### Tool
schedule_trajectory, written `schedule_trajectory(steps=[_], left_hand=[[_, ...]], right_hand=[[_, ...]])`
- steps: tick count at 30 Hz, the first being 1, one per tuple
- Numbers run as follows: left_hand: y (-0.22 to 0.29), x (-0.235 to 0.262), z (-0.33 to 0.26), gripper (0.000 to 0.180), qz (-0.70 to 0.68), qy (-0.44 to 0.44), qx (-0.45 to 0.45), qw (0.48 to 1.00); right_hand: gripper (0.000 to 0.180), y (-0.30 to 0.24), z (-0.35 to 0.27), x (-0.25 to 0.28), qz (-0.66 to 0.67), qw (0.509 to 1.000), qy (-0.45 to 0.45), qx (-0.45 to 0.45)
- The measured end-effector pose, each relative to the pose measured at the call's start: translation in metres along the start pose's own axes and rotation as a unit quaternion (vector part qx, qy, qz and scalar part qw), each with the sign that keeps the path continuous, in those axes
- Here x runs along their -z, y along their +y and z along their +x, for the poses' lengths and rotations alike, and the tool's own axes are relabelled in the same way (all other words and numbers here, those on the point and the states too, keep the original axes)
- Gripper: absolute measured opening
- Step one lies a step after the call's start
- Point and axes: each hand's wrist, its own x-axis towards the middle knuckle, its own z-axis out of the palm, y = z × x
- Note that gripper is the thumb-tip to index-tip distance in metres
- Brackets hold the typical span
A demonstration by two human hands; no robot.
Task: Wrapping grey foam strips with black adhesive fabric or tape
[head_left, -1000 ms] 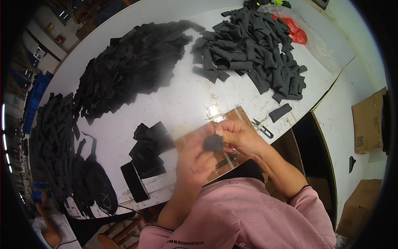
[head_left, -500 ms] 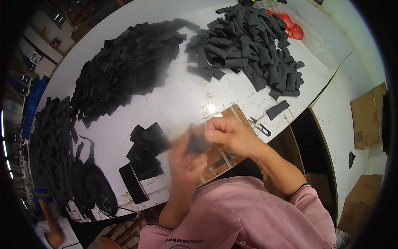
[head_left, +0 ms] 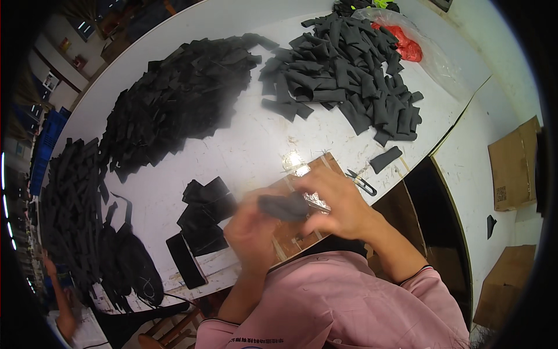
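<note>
A small dark grey fabric tube (head_left: 283, 207) is held up in front of me, over a brown board (head_left: 325, 166). My left hand (head_left: 250, 230), smeared by motion, grips its left end. My right hand (head_left: 340, 200) curves about the other end with thumb and fingers spread apart, and seems not to grip it. To the left of my hands lie several flat black fabric pieces (head_left: 203, 212) in a loose stack. A black phone-like slab (head_left: 186, 262) rests below that stack. Thread snips (head_left: 361, 182) and a single grey tube (head_left: 385, 159) lie to the right of the board.
Flat black pieces form a big heap (head_left: 180, 93) at far left, and finished-looking grey tubes another pile (head_left: 349, 70) at far right. Black strips (head_left: 70, 203) cover the left edge. Cardboard boxes (head_left: 514, 166) stand at right. Another person's arm (head_left: 61, 302) shows at lower left.
My right hand has opened out from a closed pinch and moved slightly right. The grey tube, bunched and blurred between both hands before, now stretches sideways from my left hand.
</note>
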Motion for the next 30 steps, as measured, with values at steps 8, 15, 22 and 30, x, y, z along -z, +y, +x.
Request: schedule_trajectory(steps=[8,15,22,30], left_hand=[[-0.021,-0.012,-0.011,0.010,-0.160,0.029,0.143,0.976],[-0.001,-0.006,0.024,0.006,0.133,-0.189,0.063,0.971],[-0.004,-0.005,0.023,0.006,0.087,-0.154,0.016,0.984],[-0.004,-0.011,0.015,0.012,0.125,-0.119,0.050,0.984]], right_hand=[[0.023,0.035,-0.026,-0.004,-0.176,0.972,-0.140,0.064],[0.012,0.046,-0.038,-0.014,-0.095,0.986,-0.132,0.026],[0.017,0.041,-0.035,-0.012,-0.089,0.988,-0.125,0.029],[0.021,0.044,-0.037,-0.014,-0.072,0.979,-0.176,-0.073]])
